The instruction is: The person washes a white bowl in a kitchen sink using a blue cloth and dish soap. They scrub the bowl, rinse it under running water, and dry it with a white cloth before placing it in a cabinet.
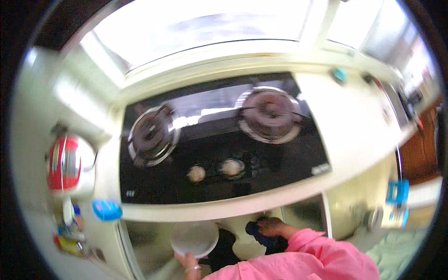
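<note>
My left hand (189,260) grips the near rim of a white round bowl (194,238), below the front edge of the counter. A bracelet or band shows at that wrist. To the right, my right hand (270,226) reaches out of a pink sleeve (315,250) and has its fingers on a dark blue cloth (252,231). Blur hides the cloth's outline, and it merges with dark shapes below. Above both hands lies a black glass gas hob (210,147) with two burners and two round knobs.
A red and white appliance, probably a rice cooker (71,164), stands left of the hob. Near it sits a bright blue object (107,210). A teal item (339,74) rests on the pale counter (350,115) at right. Blue items (398,191) are at lower right. A window (210,28) is behind.
</note>
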Motion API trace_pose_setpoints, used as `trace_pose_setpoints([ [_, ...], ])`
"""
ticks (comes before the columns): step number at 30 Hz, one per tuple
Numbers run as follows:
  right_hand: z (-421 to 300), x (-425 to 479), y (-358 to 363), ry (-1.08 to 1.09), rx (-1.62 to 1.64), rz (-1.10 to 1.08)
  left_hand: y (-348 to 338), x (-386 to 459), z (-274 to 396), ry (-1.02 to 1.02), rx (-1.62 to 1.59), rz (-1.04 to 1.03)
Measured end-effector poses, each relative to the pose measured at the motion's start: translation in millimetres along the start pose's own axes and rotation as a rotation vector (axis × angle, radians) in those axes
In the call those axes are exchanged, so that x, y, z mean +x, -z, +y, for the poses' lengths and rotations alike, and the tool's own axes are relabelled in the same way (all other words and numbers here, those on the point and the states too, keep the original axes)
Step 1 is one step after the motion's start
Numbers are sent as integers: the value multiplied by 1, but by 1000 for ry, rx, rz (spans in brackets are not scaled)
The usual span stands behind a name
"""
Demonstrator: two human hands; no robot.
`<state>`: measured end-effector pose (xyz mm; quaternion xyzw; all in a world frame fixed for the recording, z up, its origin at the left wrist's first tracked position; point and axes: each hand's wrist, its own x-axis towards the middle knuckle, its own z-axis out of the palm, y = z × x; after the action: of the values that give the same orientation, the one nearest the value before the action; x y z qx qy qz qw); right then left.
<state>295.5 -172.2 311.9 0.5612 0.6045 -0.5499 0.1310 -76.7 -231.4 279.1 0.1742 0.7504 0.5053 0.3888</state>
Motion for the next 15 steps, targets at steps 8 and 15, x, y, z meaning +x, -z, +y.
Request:
trace_pose_setpoints([
  [8, 33, -186, 49, 372, 693, 549, 74, -96, 171, 282, 153, -81],
  [15, 137, -327, 24, -160, 1238, 854, 117, -67, 267, 157, 417, -375],
])
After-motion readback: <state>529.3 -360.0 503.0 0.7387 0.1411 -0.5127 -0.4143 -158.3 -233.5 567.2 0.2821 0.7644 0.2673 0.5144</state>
